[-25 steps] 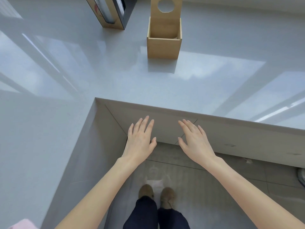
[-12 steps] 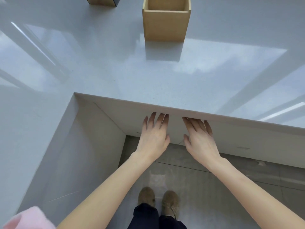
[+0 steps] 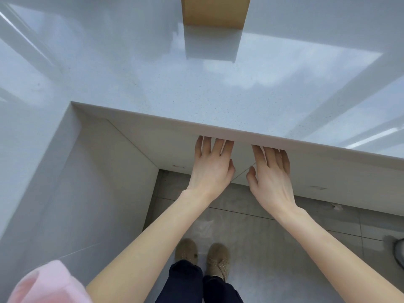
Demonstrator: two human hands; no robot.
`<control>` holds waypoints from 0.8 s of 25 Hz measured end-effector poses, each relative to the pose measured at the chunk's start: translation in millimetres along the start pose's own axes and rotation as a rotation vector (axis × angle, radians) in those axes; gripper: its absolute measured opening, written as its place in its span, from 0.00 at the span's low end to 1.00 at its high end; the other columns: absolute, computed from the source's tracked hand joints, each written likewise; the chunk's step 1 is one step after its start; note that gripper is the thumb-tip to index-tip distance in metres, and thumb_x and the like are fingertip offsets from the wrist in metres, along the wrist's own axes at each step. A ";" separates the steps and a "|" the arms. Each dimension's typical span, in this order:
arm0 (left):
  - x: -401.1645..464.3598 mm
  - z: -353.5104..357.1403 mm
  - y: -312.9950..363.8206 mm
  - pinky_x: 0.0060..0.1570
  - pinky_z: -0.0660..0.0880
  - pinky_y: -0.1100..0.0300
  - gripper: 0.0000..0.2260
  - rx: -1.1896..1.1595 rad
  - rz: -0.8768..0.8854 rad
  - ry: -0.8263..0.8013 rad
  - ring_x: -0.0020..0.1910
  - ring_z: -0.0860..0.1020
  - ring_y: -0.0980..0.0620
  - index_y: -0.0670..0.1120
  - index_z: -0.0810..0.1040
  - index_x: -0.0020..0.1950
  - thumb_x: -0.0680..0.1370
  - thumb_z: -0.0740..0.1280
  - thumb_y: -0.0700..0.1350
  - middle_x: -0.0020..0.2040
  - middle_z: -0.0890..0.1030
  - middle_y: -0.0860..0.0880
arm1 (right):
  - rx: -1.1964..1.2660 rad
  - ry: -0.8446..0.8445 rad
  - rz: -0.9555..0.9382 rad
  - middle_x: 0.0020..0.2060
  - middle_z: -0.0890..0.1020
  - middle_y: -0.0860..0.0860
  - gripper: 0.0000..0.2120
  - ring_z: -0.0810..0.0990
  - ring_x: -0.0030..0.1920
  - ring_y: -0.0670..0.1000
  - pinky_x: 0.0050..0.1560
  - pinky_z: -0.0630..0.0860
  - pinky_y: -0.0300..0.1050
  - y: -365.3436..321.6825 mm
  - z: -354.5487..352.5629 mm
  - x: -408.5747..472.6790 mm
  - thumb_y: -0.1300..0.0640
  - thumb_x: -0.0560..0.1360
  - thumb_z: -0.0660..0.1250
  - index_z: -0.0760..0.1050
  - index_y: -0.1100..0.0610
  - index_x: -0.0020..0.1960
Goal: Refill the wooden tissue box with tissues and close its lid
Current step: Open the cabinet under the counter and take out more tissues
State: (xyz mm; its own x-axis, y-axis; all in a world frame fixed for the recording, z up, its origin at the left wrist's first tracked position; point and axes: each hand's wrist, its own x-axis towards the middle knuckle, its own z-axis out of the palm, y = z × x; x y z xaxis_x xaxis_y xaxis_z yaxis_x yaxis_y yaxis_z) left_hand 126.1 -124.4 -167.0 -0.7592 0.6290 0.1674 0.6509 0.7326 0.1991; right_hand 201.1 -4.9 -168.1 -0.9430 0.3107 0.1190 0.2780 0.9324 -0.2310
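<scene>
Counter (image 3: 218,101) edge hides fingertips; wooden box (image 3: 215,12) cropped.

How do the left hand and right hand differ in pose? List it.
The left hand sits left of the cabinet-front seam; the right hand lies across it. The left hand's thumb points right, the right hand's points left, nearly meeting. Both are flat, fingers straight, fingertips hidden under the countertop edge, holding nothing, well short of the wooden box.

We see the left hand (image 3: 211,169) and right hand (image 3: 271,176) extended with straight fingers, fingertips hidden beneath the edge of the glossy white countertop (image 3: 153,84), the wooden tissue box (image 3: 215,13) standing well beyond them.
</scene>
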 end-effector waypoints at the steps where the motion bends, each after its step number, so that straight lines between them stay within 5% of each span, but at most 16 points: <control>1: 2.3 1.1 0.1 0.54 0.73 0.38 0.26 0.026 -0.009 0.004 0.53 0.80 0.36 0.39 0.78 0.57 0.59 0.75 0.41 0.53 0.83 0.42 | -0.017 0.010 0.015 0.59 0.78 0.61 0.28 0.62 0.61 0.54 0.65 0.66 0.62 2.9 1.7 0.3 0.68 0.64 0.68 0.70 0.65 0.64; 5: 1.1 11.1 3.6 0.53 0.74 0.39 0.30 0.076 -0.040 -0.007 0.54 0.80 0.38 0.38 0.79 0.56 0.54 0.76 0.42 0.52 0.83 0.43 | -0.078 0.079 0.017 0.58 0.79 0.60 0.27 0.63 0.61 0.54 0.68 0.61 0.56 8.9 10.2 1.8 0.66 0.64 0.65 0.70 0.65 0.63; 10: -6.3 14.9 14.4 0.51 0.77 0.46 0.29 0.041 -0.097 0.065 0.60 0.76 0.37 0.39 0.76 0.61 0.59 0.71 0.43 0.58 0.80 0.42 | 0.011 0.158 0.041 0.57 0.78 0.60 0.29 0.65 0.60 0.56 0.66 0.66 0.55 1.6 12.6 -5.0 0.71 0.62 0.65 0.70 0.64 0.63; 14: -31.8 9.5 15.1 0.42 0.76 0.53 0.24 -0.043 -0.132 0.150 0.63 0.65 0.43 0.46 0.73 0.64 0.67 0.61 0.45 0.58 0.73 0.45 | 0.134 0.195 -0.019 0.48 0.79 0.60 0.21 0.67 0.49 0.53 0.50 0.73 0.49 -4.0 6.4 -24.6 0.72 0.64 0.66 0.75 0.62 0.57; 16: -49.8 4.4 13.4 0.42 0.76 0.53 0.19 -0.103 -0.167 0.154 0.63 0.66 0.46 0.48 0.76 0.60 0.70 0.61 0.46 0.57 0.76 0.45 | 0.282 0.150 -0.004 0.45 0.76 0.59 0.18 0.66 0.46 0.49 0.43 0.72 0.42 -6.8 5.0 -38.7 0.72 0.67 0.67 0.77 0.61 0.55; 20: -80.7 -6.2 9.7 0.53 0.75 0.49 0.14 -0.112 -0.218 0.150 0.63 0.69 0.49 0.51 0.80 0.52 0.74 0.58 0.50 0.55 0.80 0.47 | 0.469 0.074 0.003 0.44 0.74 0.56 0.14 0.64 0.46 0.40 0.48 0.65 0.21 -16.3 6.9 -73.8 0.66 0.70 0.67 0.79 0.59 0.55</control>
State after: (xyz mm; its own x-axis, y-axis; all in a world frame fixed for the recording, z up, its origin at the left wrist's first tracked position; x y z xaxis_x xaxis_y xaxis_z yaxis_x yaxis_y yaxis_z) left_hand 193.7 -169.6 -172.6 -0.8786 0.4077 0.2485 0.4739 0.8081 0.3499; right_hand 264.9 -44.3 -179.8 -0.9221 0.3415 0.1821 0.1523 0.7527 -0.6406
